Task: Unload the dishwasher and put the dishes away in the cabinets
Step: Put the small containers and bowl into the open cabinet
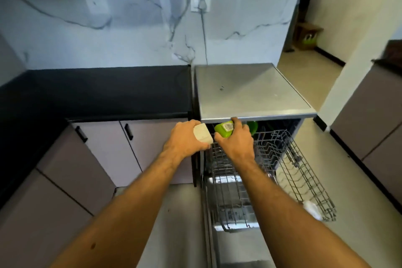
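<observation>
Gripping a white squarish container (202,137), the left hand (187,137) sits at frame centre, fingers curled around its far side. Right hand (236,139) just beside it, closed around a green cup (224,129) with a label on it, held tilted at the front edge of the dishwasher (250,91) top. Second green item (252,127) visible inside, under the top; kind unclear. Upper wire rack (282,159) pulled out, lower right of centre; lower rack (232,202) beneath it. White object (312,208) at the upper rack's near right corner. Black countertop (97,91) and cabinet doors (108,148) to the left.
</observation>
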